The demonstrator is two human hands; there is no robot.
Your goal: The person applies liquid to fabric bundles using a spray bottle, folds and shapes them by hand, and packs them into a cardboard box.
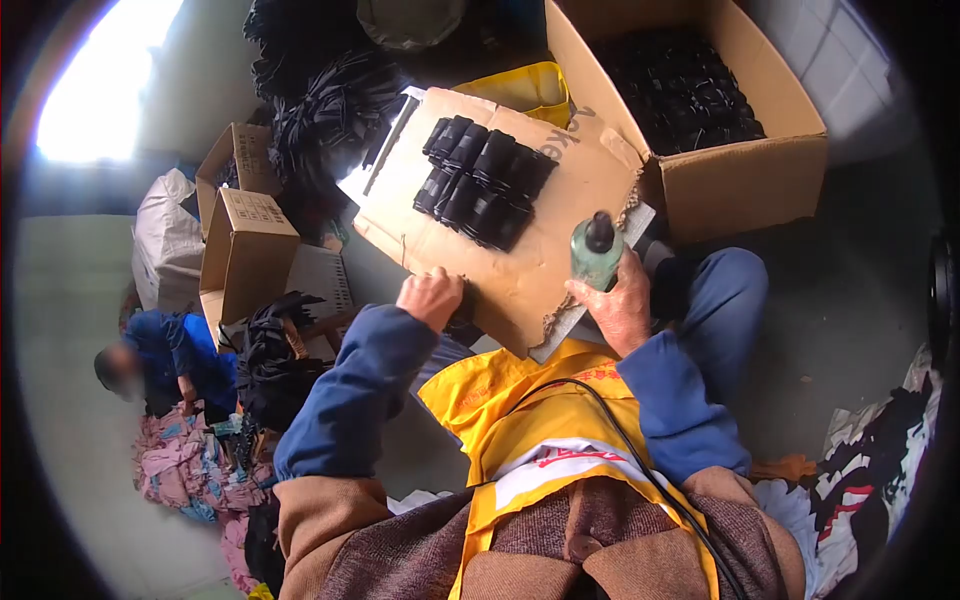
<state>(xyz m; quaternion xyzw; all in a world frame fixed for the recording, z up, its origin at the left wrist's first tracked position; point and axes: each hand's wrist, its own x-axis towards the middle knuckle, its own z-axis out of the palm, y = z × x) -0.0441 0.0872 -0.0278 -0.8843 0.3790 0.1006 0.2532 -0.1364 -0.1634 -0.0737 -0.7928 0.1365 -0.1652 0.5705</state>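
Bottle: at the right side of the cardboard, black cap uppermost.
Right hand: wrapped around the bottle, thumb low on its side.
Left hand: fingers curled at the cardboard's near edge; cannot tell whether they pinch it.
Black rolls: two rows on the cardboard, untouched.
Good handling: likely a firm grip, cap up, board steadied, bottle clear of rolls.

Flat brown cardboard sheet matt, torn edge rough; rolled black cloth bundles matt; translucent green plastic bottle smooth, glossy; yellow cloth apron smooth; open brown cardboard box matt.
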